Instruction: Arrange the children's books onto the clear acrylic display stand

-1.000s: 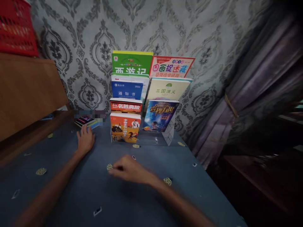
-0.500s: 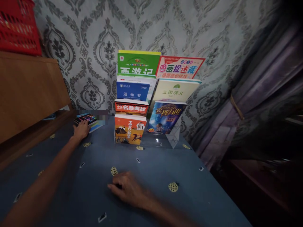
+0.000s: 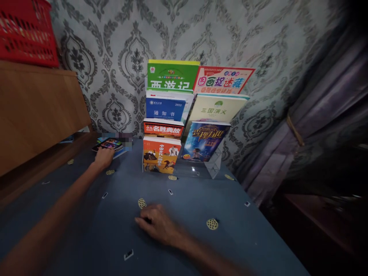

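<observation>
My left hand (image 3: 104,157) reaches to the far left of the table, with its fingers bent over the near edge of a dark-covered book (image 3: 110,143). That book lies on top of a small pile beside the wooden cabinet; the thumb's grip is partly hidden. Loosely curled, my right hand (image 3: 156,223) rests on the blue tablecloth (image 3: 178,245) near the middle, with nothing visible in it. Beyond it stands a clear display rack (image 3: 214,168) holding several upright books, among them an orange book (image 3: 162,155), a blue fantasy book (image 3: 204,142) and a green book (image 3: 173,73).
A wooden cabinet (image 3: 40,115) borders the table on the left, with a red plastic basket (image 3: 27,34) on top. Patterned wallpaper (image 3: 115,57) rises behind the rack. A tied grey-purple curtain (image 3: 276,165) hangs at the right.
My left hand's fingers have bent at the pile, and the top book has shifted slightly toward me, showing more of those beneath. The view has swung a little left. My right hand stays curled.
</observation>
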Demonstrator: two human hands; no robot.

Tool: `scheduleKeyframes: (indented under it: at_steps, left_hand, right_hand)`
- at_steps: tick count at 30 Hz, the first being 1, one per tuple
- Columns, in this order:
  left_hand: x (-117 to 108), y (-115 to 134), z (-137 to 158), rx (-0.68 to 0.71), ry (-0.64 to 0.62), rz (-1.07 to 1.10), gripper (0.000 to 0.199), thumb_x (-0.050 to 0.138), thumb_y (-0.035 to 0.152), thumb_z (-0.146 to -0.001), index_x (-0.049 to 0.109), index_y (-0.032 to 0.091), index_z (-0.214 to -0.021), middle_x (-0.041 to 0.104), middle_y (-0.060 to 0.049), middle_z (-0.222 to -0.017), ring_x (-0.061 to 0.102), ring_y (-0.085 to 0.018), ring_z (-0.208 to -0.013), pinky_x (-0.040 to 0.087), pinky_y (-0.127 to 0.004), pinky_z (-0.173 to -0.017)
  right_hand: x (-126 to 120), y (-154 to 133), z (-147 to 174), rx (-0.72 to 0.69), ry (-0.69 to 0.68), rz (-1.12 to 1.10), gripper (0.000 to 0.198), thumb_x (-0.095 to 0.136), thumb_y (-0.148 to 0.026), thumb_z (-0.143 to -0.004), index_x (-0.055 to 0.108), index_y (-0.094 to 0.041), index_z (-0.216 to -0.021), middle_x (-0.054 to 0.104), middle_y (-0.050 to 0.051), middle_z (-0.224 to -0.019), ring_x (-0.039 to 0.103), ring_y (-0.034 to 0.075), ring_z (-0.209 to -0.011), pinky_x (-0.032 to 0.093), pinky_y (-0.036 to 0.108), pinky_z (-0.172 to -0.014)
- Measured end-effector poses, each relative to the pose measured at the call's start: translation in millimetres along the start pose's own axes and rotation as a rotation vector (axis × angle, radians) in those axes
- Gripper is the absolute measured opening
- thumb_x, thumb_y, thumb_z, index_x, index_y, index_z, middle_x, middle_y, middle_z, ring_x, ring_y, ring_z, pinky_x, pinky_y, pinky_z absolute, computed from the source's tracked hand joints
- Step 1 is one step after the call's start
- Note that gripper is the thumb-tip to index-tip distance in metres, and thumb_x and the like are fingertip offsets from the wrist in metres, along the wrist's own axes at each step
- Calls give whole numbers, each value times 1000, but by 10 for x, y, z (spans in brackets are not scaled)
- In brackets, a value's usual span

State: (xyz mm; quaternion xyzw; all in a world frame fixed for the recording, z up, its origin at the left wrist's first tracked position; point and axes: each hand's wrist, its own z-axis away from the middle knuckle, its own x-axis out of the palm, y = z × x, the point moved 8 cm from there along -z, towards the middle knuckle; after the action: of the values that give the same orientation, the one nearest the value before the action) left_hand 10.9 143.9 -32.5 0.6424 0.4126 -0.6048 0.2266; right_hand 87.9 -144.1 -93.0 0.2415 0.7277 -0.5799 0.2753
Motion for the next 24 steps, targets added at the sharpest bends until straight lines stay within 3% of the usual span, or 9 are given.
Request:
scheduleKeyframes:
  at_steps: [11, 16, 21, 24]
  left_hand:
    - [-257, 306, 329, 51, -44, 8, 33, 47, 23, -90, 75, 8, -98, 75, -28, -98, 71, -38, -101, 53, -45, -84]
    - [-377, 648, 594, 92, -81, 41, 38, 41, 21, -92, 77, 8, -91, 75, -27, -96, 73, -37, -95, 53, -42, -77]
    - [-427, 1025, 873, 255, -128, 277, 51, 34, 43, -100, 74, 18, -81, 78, -11, -84, 74, -24, -84, 49, -29, -70]
    - [-360, 919, 858, 239, -90, 346, 50, 31, 46, -102, 72, 20, -94, 77, -8, -92, 72, -23, -90, 50, -28, -74]
  right_hand:
    - [-45, -49, 11, 6, 4, -3, 48, 61, -22, -92, 32, -19, -54, 35, -7, -54, 36, 8, -53, 23, 26, -55]
    - [-31, -25, 10, 8, 11, -26, 48, 61, -22, -93, 30, -20, -55, 35, -7, -55, 36, 9, -54, 23, 25, -57]
    - [-27, -27, 5, -27, 27, -43, 47, 58, -23, -94, 31, -20, -56, 36, -7, -56, 37, 9, -55, 25, 25, -57]
    - [-41, -30, 19, -25, 35, -41, 45, 56, -24, -95, 33, -20, -56, 39, -6, -58, 38, 9, -55, 26, 25, -57]
